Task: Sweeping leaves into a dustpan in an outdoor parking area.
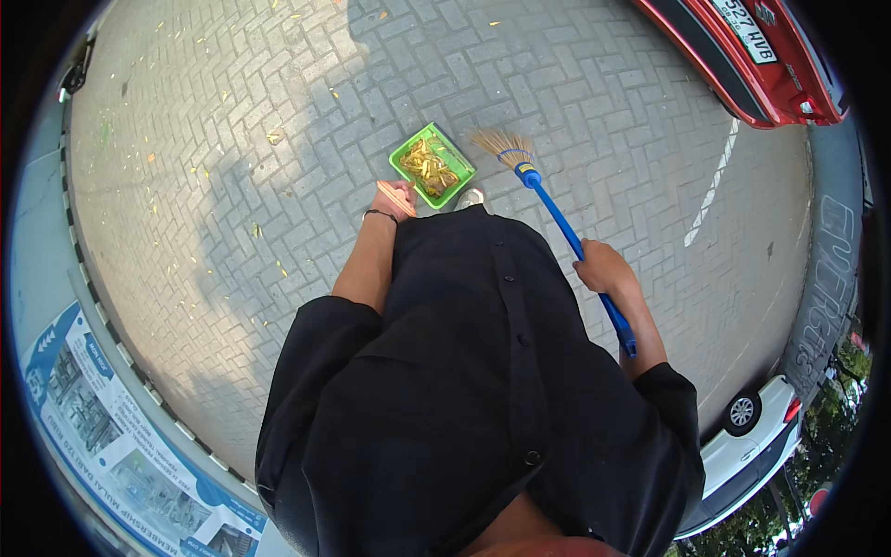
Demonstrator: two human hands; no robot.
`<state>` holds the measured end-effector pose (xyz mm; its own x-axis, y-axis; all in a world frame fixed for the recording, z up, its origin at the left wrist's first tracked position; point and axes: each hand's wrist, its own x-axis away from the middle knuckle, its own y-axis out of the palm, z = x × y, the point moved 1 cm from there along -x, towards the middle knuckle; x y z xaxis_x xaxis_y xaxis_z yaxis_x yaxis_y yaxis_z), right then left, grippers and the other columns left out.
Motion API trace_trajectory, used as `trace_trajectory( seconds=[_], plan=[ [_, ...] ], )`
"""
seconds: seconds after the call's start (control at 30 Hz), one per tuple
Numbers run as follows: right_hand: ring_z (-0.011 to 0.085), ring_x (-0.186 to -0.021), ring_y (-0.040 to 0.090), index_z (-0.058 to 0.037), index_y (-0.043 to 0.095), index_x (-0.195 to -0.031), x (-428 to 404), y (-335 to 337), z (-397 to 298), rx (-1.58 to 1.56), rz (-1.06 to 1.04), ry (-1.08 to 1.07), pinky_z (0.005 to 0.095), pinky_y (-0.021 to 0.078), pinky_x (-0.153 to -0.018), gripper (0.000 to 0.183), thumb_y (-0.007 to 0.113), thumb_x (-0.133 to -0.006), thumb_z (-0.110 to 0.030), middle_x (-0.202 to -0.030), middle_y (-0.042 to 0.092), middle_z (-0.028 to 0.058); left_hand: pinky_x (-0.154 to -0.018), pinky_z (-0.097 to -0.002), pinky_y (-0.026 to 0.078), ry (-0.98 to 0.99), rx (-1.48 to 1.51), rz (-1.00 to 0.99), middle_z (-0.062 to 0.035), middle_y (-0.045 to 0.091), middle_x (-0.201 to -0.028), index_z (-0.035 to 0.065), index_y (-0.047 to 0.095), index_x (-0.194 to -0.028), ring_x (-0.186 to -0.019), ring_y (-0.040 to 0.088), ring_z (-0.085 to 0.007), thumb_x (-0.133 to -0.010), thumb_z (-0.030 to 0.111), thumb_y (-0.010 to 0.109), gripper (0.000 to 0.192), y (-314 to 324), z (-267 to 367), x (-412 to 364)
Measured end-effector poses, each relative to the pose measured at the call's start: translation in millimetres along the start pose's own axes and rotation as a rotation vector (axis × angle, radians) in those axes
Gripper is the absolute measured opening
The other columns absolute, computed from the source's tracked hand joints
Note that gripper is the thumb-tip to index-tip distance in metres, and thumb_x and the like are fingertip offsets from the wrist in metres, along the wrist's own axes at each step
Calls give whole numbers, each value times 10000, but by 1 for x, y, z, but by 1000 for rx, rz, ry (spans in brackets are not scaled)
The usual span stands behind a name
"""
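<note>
My right hand (604, 267) grips the blue handle of a broom (560, 216) partway along its length. Its stiff straw-coloured bristles (502, 143) point away from me, just right of a green dustpan (456, 154). Yellow and brown dry leaves (428, 167) lie heaped inside that pan. Close to the pan's near left corner, my left hand (402, 197) is closed around an orange grip with a pale stripe (394, 198). It looks like the dustpan's handle, though the join is hidden. One light shoe (471, 198) shows beside the pan.
Herringbone paving (431, 76) surrounds me, with loose leaves (277, 136) scattered on the left. A red car (759, 76) stands far right, and a white car (748, 445) at lower right. A painted white line (711, 184) marks the ground. A printed banner (132, 432) hangs at lower left.
</note>
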<state>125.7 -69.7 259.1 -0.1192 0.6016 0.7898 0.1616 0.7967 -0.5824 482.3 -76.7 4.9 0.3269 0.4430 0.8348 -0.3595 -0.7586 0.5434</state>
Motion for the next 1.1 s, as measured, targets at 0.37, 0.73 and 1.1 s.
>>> trace_trajectory(
  seconds=[0.37, 0.73, 1.1],
  plan=[
    [356, -761, 532, 97, 473, -837, -95, 68, 30, -170, 279, 213, 398, 428, -694, 298, 459, -666, -147, -784, 532, 257, -366, -221, 292, 62, 130, -72, -36, 335, -469, 37, 296, -593, -390, 305, -133, -725, 16, 411, 176, 102, 17, 32],
    [96, -317, 338, -89, 319, -563, -200, 62, 55, -1900, -375, 406, 222, 290, -302, 227, 443, -753, -90, -440, 353, 12, -356, -194, 291, 89, 7, -135, -27, 369, -492, 33, 317, -650, -407, 358, -109, -742, 25, 418, 137, 217, 74, 41],
    [115, -361, 379, 40, 430, -745, -229, -123, 30, -1352, 239, 365, 258, 315, -295, 234, 482, -765, -188, -547, 408, 57, -374, -239, 301, -38, -13, -64, -20, 347, -492, 22, 367, -705, -410, 356, -138, -708, 63, 446, 90, 291, 182, -97]
  ],
)
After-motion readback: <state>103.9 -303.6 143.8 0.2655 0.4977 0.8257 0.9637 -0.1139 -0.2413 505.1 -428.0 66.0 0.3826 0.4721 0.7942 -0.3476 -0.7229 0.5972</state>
